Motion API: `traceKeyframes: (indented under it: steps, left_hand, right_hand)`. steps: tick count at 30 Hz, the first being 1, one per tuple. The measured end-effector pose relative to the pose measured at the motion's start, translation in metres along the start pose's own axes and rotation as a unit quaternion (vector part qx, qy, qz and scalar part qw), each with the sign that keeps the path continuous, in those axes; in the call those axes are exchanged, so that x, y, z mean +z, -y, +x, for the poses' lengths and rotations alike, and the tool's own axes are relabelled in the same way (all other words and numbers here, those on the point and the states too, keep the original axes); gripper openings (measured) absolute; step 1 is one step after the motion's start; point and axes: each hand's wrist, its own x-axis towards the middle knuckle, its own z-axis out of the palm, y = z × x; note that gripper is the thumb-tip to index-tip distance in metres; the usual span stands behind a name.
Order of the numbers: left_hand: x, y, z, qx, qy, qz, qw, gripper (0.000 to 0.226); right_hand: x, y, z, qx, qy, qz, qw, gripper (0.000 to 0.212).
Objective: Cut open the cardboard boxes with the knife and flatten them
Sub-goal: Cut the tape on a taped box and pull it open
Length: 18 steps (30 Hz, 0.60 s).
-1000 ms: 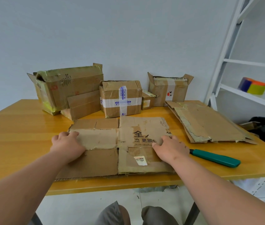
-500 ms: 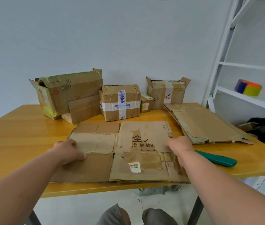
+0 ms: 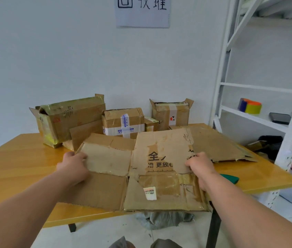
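Overhead, wall sign (image 3: 142,11) above yellow table (image 3: 12,163).

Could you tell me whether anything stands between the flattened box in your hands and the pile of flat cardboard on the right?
Nothing visible does. Both hands, left and right, grip the flattened box, and its far right corner already overlaps the pile.

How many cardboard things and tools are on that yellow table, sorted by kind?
Unflattened brown cardboard boxes: 4 (large, taped, small, open-topped)
Flattened brown cardboard sheets: 2 (held one, one lying at right)
Loose brown cardboard piece leaning on large box: 1
Green-handled knife: 1
Total: 8
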Motion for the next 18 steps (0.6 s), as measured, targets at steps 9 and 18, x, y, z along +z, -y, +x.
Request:
traceKeyframes:
  steps: [9,18]
  left_hand:
    - [-0.027,-0.092,-0.043,0.056,-0.010,-0.041,0.998,0.073]
    - [-0.020,-0.164,-0.050,0.131,0.031,-0.018,0.991,0.084]
  right_hand:
    - [-0.079,-0.007,-0.008,-0.067,-0.127,0.087,0.986,0.023]
    - [-0.145,-0.011,0.002,-0.071,-0.199,0.102,0.972,0.026]
